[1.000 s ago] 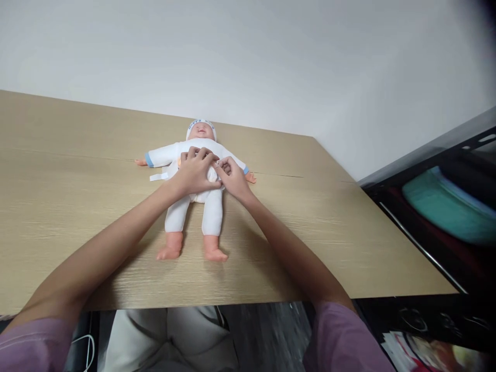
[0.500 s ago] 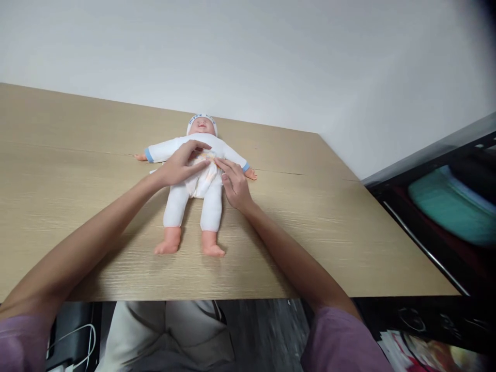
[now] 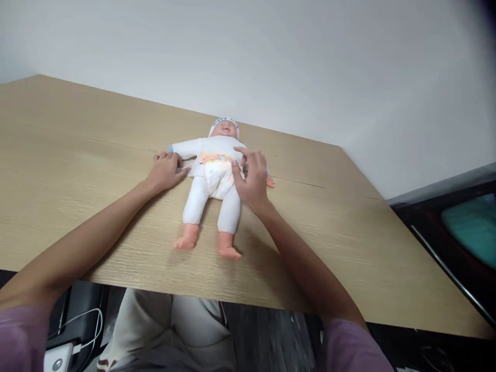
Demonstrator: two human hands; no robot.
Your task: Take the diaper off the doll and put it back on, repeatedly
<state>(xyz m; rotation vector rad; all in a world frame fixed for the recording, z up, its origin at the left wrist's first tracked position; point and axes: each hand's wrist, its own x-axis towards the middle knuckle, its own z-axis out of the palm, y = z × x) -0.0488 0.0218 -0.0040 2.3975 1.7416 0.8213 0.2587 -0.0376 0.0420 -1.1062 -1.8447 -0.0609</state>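
Now a doll (image 3: 212,178) lies face up on the tabletop (image 3: 77,170), head toward the wall. Left hand (image 3: 166,172) rests at the doll's arm, fingers loosely curled on a white flap. Right hand (image 3: 251,178) pinches the diaper's (image 3: 214,166) side.

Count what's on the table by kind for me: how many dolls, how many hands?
Baby doll: 1
Hands: 2, the left hand and the right hand, both touching the doll
Total on the wooden table: 3
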